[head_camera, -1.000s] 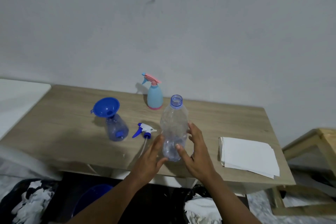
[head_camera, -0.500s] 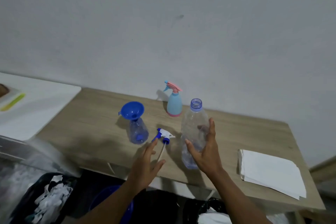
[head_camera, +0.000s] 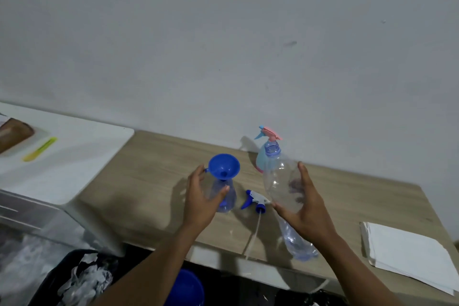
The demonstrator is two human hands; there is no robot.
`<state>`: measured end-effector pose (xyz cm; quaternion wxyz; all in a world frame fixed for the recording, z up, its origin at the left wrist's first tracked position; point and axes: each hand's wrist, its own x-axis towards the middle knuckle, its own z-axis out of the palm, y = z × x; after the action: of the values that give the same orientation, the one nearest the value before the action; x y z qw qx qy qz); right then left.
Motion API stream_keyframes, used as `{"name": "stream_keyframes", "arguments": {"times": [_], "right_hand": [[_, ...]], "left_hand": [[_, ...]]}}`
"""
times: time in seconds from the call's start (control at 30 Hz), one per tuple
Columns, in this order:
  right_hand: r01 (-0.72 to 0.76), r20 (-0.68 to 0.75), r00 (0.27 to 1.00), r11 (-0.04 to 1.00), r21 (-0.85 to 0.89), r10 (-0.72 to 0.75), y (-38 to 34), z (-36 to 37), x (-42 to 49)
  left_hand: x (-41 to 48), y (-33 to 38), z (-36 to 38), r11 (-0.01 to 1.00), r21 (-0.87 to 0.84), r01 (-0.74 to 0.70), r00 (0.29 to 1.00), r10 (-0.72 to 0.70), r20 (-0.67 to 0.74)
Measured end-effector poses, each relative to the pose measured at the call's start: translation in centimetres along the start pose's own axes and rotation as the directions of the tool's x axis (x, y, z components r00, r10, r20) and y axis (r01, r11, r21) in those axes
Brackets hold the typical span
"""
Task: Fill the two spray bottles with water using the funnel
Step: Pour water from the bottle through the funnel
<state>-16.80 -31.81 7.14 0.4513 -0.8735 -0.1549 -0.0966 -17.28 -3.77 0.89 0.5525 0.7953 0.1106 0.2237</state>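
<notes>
- Right hand is clasping the clear plastic water bottle just right of the blue spray bottle. The palm is under the belly and the fingers are curled round the far side. The bottle is tilting with its base toward the viewer and its open neck up and away.
- The water bottle is looking thin-walled and light, likely mostly empty. It is probably crushable, so a firm squeeze could dent it or jolt the pour. Taking it mid-belly seems right, with the neck left free.
- Left hand is hovering spread in a C at the left flank of the blue spray bottle, the thumb tip lying over its front. I cannot tell whether it is touching.
- Loose white-and-blue trigger head is lying on the wooden desk just right of the blue spray bottle, its dip tube trailing toward the near edge.
- The blue spray bottle is standing uncapped and upright, with the blue funnel sitting in its neck. It looks light and top-heavy, so steadying the lower body seems best.
- Pink-and-blue spray bottle is standing behind and right of the blue spray bottle, capped and partly hidden by the water bottle.
</notes>
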Motion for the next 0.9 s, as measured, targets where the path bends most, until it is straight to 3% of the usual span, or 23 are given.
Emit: {"name": "stream_keyframes", "arguments": {"times": [0.23,0.53,0.9], "right_hand": [[-0.025,0.024,0.999,0.988,-0.156,0.029,-3.1,0.4,0.1],[-0.068,-0.020,0.998,0.977,-0.202,0.065,-4.4,1.3,-0.8],[0.013,0.247,0.962,0.884,-0.467,0.116,-5.5,-0.3,1.3]], "left_hand": [[2.6,0.1,0.2,0.996,-0.085,-0.033,0.993,0.042,0.106],[3.1,0.3,-0.7,0.989,-0.145,-0.028,0.978,0.057,0.201],[4.2,0.3,-0.7,0.994,-0.110,0.013,0.968,0.015,0.252]]}}
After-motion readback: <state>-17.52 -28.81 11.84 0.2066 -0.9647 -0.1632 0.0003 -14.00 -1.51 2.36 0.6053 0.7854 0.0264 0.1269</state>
